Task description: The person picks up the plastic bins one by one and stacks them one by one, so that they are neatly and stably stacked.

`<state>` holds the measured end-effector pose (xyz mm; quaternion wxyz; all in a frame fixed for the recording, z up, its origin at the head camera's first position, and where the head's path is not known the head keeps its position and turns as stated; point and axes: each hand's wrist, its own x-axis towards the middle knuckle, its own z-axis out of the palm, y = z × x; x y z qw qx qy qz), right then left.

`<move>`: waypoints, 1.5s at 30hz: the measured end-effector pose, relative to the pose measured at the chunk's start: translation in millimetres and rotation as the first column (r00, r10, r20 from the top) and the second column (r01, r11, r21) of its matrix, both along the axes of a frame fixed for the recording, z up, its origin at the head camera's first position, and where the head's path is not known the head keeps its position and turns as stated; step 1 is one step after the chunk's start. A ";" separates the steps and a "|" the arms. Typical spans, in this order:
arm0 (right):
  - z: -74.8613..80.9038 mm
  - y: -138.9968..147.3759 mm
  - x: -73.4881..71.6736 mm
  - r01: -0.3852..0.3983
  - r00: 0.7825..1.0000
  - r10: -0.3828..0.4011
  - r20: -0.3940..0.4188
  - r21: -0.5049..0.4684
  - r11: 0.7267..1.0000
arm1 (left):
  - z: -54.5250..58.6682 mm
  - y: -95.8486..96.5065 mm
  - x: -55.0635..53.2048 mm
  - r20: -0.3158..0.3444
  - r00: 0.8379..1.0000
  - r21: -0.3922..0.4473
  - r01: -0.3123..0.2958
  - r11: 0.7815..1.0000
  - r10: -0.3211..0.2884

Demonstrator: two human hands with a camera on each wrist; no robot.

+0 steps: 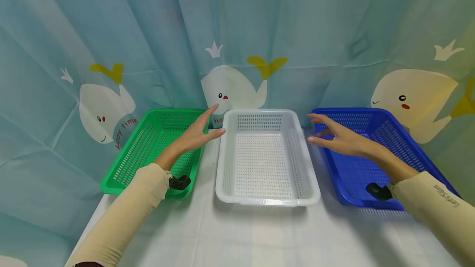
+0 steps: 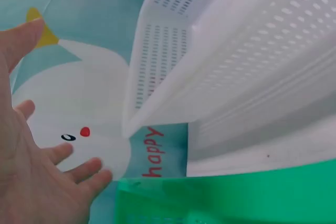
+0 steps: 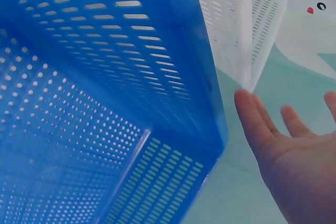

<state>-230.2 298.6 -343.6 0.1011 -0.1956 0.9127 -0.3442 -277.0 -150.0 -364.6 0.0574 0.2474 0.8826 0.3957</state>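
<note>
Green basket near left hand, blue basket near right hand (grips released); white basket between.

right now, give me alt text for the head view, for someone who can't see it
A person's empty left hand hovers over a green basket and their empty right hand over a blue basket, with a white basket between the two. The baskets stand on a white table before a blue curtain printed with white whales.
</note>
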 end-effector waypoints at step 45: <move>-28.2 -6.7 -23.7 0.058 0.892 0.043 0.451 -0.208 0.976 | -25.9 5.7 -9.7 0.612 0.787 0.267 -0.110 0.957 -0.080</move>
